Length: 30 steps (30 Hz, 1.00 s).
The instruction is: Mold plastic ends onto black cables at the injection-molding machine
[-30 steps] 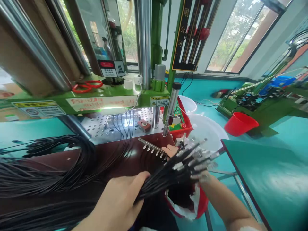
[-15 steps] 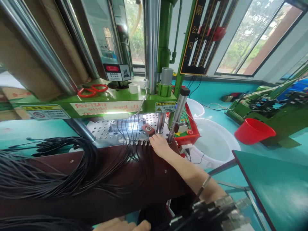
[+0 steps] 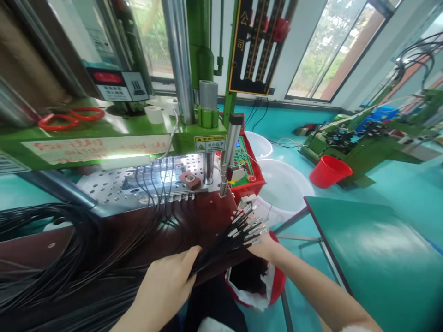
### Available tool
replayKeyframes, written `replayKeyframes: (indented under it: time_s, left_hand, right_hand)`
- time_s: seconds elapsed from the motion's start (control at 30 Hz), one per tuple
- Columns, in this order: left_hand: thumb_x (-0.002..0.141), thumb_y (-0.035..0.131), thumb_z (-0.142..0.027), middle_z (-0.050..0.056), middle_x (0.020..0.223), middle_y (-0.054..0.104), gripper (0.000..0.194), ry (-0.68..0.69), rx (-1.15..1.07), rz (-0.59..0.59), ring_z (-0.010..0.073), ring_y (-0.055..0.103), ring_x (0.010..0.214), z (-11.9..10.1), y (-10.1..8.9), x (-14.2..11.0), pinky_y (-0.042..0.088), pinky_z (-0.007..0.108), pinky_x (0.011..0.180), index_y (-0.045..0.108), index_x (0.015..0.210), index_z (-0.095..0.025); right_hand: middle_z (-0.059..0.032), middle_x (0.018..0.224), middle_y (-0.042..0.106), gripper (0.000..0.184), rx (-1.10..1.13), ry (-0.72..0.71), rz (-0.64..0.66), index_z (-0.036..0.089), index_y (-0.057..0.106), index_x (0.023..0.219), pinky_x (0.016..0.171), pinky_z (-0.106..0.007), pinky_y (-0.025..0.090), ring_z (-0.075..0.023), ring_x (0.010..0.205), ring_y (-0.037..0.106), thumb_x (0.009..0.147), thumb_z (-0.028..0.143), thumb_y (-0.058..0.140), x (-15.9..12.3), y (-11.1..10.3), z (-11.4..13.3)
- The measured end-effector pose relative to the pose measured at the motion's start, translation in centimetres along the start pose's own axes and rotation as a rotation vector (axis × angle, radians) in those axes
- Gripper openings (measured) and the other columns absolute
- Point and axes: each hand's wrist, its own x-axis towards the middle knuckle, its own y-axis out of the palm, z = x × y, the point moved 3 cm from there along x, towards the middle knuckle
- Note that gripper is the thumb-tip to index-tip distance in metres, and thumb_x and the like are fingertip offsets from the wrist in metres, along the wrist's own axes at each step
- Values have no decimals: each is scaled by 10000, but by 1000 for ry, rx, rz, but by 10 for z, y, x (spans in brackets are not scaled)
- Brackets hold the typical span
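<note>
At the near edge, a bundle of black cables is gripped in the left hand, with the fingers closed around it. The bundle is held above the desk's front edge, its metal-tipped ends pointing to the right. The right hand is placed at those ends; its fingers are partly hidden by them, and whether it is closed cannot be told. Below, a red bin with a white liner is noted.

On the left of the desk, a large coil of black cables is laid. Beyond the bundle, a metal strip with a row of small fittings is set along the perforated plate, and thin cables are draped from the plate onto the desk. A reddish block is seated on the plate.

Above it, red scissor handles are seen on the green press beam. To the right, a red control box, a white tub and, farther off, a red bucket are observed.
</note>
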Motion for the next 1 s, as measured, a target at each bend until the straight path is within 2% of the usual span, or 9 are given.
replayKeyframes:
  time_s: [0.07, 0.17, 0.3, 0.4, 0.47, 0.63, 0.77, 0.9, 1.0]
  left_hand:
    - [779, 365, -118, 75, 894, 683, 391, 1, 23, 44, 233, 643, 768, -2, 3, 6, 479, 355, 650, 505, 1139, -177]
    - [812, 395, -200, 97, 938, 649, 308, 46, 63, 14, 236, 604, 854, -8, 7, 14, 465, 358, 711, 539, 1080, -155]
    - [773, 509, -321, 117, 989, 601, 363, 95, 138, -78, 272, 529, 965, -15, 11, 13, 434, 392, 795, 541, 1083, -135]
    - [793, 480, -269, 125, 1038, 579, 389, 127, 170, -125, 268, 523, 954, -16, 18, 3, 434, 399, 787, 498, 1155, -127]
    - [808, 433, -190, 120, 1019, 578, 368, 170, 186, -138, 255, 528, 927, -17, 24, -2, 436, 391, 772, 486, 1165, -119]
    - [784, 442, -125, 110, 949, 560, 381, 189, 229, -216, 247, 519, 882, -18, 30, 0, 430, 381, 745, 459, 1164, -95]
    - [764, 488, -150, 114, 908, 550, 348, 116, 190, -229, 257, 519, 861, -21, 29, 4, 428, 395, 730, 481, 1109, -98]
    - [695, 604, -260, 152, 1165, 489, 516, 205, -45, -229, 296, 458, 1055, -13, 11, -6, 402, 440, 849, 447, 1171, -141]
    - [672, 622, -262, 101, 1329, 371, 602, 285, -318, -358, 271, 336, 1207, 19, -17, -9, 307, 440, 987, 398, 1228, -214]
  right_hand:
    - [-93, 1162, 559, 283, -116, 26, -3, 206, 590, 1038, 986, -490, 340, -274, 1137, 445, 768, 154, 519, -41, -16, -8]
    - [-119, 1214, 507, 336, -238, 113, -66, 184, 540, 1125, 968, -496, 368, -259, 1157, 432, 798, 154, 469, -84, -27, -15]
    - [-94, 1095, 560, 273, -190, 230, -294, 211, 574, 1063, 908, -443, 434, -231, 1031, 518, 821, 173, 452, -105, -28, -5]
    - [-85, 1042, 568, 240, -152, 188, -431, 219, 581, 1023, 887, -420, 440, -221, 986, 527, 836, 168, 439, -98, -27, 19]
    - [-83, 1038, 567, 244, -148, 114, -438, 221, 580, 1015, 894, -418, 428, -219, 992, 516, 836, 145, 432, -84, -23, 38]
    - [-86, 1007, 582, 268, -237, -55, -318, 197, 596, 1000, 915, -428, 399, -222, 1002, 489, 825, 108, 413, -37, 5, 75]
    - [-93, 985, 587, 311, -323, -105, -252, 172, 606, 984, 953, -463, 351, -236, 1000, 477, 765, 64, 413, -13, 34, 84]
    - [-81, 906, 597, 323, -348, -87, -167, 168, 615, 931, 935, -464, 362, -219, 905, 518, 719, 35, 412, -8, 39, 80]
    - [-72, 916, 598, 344, -294, -106, -118, 184, 609, 939, 865, -422, 426, -209, 912, 524, 715, 22, 404, 1, 29, 79]
